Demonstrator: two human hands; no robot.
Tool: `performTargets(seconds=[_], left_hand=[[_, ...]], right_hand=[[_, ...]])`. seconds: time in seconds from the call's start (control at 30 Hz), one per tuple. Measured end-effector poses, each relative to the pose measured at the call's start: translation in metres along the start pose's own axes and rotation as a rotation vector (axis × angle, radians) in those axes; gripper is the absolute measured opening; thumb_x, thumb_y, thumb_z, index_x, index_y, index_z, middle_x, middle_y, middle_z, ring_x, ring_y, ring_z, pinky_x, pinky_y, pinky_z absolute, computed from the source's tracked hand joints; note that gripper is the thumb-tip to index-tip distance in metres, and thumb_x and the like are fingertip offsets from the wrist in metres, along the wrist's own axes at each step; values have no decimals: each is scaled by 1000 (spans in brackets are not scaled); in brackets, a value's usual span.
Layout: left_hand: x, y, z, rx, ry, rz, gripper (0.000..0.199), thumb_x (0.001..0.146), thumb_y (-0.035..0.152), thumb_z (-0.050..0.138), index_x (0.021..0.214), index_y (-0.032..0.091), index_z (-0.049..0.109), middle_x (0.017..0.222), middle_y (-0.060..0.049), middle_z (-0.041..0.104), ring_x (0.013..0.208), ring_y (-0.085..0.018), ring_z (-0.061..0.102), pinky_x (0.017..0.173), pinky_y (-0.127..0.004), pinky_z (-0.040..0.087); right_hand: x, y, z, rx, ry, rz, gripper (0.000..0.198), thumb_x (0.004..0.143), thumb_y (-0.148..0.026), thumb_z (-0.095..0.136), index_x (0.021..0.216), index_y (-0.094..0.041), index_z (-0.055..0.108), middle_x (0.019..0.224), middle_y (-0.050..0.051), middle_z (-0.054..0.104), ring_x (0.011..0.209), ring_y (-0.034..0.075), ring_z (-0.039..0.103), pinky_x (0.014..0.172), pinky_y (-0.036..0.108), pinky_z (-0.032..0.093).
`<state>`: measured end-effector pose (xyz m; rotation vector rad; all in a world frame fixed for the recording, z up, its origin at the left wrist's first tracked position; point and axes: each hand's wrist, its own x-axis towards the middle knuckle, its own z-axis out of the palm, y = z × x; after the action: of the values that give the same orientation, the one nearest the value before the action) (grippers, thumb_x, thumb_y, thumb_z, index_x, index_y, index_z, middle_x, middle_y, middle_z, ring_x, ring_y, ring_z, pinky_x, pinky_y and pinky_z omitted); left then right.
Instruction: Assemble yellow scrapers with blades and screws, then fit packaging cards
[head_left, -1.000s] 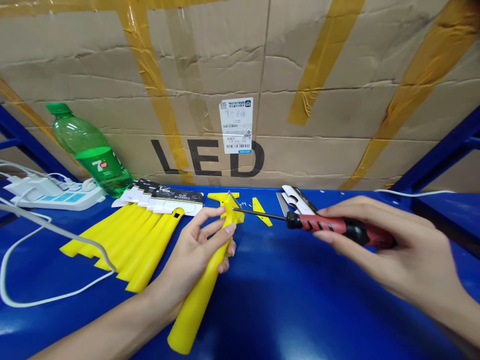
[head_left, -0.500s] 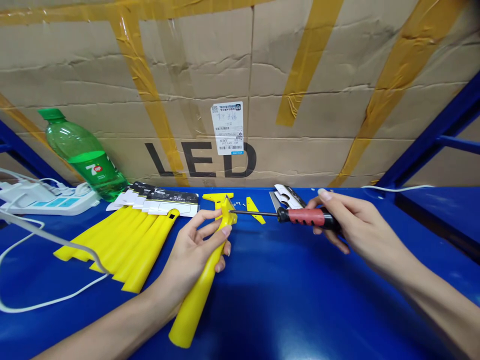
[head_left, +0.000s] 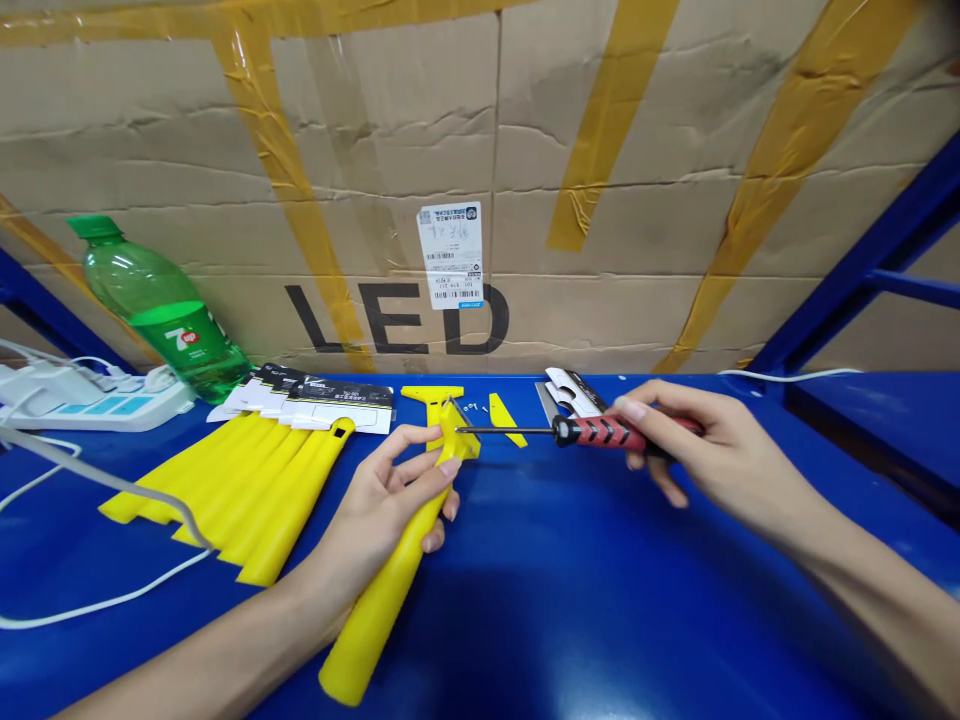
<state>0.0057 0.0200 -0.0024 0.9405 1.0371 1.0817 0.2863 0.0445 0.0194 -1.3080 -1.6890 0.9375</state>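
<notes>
My left hand (head_left: 405, 490) is closed around the neck of a yellow scraper (head_left: 382, 590), its handle slanting down toward me. In my right hand (head_left: 686, 440) is a screwdriver (head_left: 600, 432) with a red and black grip, held level. Its shaft points left and the tip meets the scraper's head; the exact contact is too small to make out. Just behind the head lie a yellow T-shaped scraper part (head_left: 433, 393), a flat yellow plate (head_left: 507, 420) and several small screws (head_left: 470, 407).
Left of my hands, several yellow scrapers (head_left: 255, 490) with black-and-white cards lie fanned out. Beyond them are a green bottle (head_left: 172, 320) and a white power strip (head_left: 112, 405) with cables. A carded blade pack (head_left: 574, 392) lies before the large cardboard box (head_left: 630, 300).
The screwdriver's grip has turned about its axis, and my right-hand fingers have shifted on it. The scraper's handle end has moved slightly left and down. The whole view has drifted a little.
</notes>
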Motion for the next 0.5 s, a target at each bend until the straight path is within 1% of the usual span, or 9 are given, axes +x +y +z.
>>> performTargets(seconds=[0.03,0.07,0.1,0.17,0.23,0.3,0.37,0.43,0.5], left_hand=[[0,0,0,2,3,4,50,74,35,86,107,22,50,65,4,65,43,-5,47,38,-13,38],[0,0,-1,2,11,11,50,74,34,85,108,22,50,65,4,65,44,-5,48,38,-13,37],[0,0,-1,3,18,18,50,75,34,85,109,22,50,64,4,65,44,-6,48,38,-13,38],[2,0,-3,7,41,37,50,76,33,84,111,23,50,63,4,65,46,-6,50,40,-13,39],[3,1,-4,18,51,44,50,76,33,84,113,23,51,65,3,66,46,-6,50,41,-14,40],[3,1,-4,28,49,50,51,75,34,85,112,23,52,66,3,66,45,-6,49,40,-14,41],[2,1,-3,26,45,58,51,74,34,85,112,22,53,66,3,66,45,-6,49,40,-15,40],[1,2,-2,20,52,69,50,74,34,86,111,22,54,65,2,65,46,-6,49,40,-15,40],[0,2,-2,21,52,72,50,74,34,85,111,22,55,65,2,65,47,-7,51,40,-15,40]], right_hand=[[0,0,1,8,-2,10,43,93,-60,56,83,-19,61,61,-1,61,35,8,47,35,22,35],[0,0,2,26,-13,11,43,93,-60,56,83,-19,61,65,0,63,39,8,51,38,22,38],[0,0,2,53,-39,3,38,92,-58,59,88,-20,63,71,1,65,47,10,57,44,23,44],[0,0,1,121,-85,-31,32,87,-50,71,102,-23,64,88,2,69,68,15,66,62,26,54],[0,2,-1,142,-72,-78,34,81,-43,79,105,-25,63,98,2,69,80,16,66,71,27,54],[1,3,0,83,-4,-129,29,80,-42,80,97,-24,65,92,1,69,78,15,64,68,26,52],[1,2,3,11,59,-136,28,84,-47,75,94,-22,66,78,1,67,67,14,62,61,25,49],[0,1,7,-25,85,-77,35,91,-55,63,93,-20,67,64,-1,61,51,13,56,49,25,45],[0,0,9,-42,72,-20,43,96,-60,51,92,-20,66,60,-2,57,43,11,51,42,25,39]])
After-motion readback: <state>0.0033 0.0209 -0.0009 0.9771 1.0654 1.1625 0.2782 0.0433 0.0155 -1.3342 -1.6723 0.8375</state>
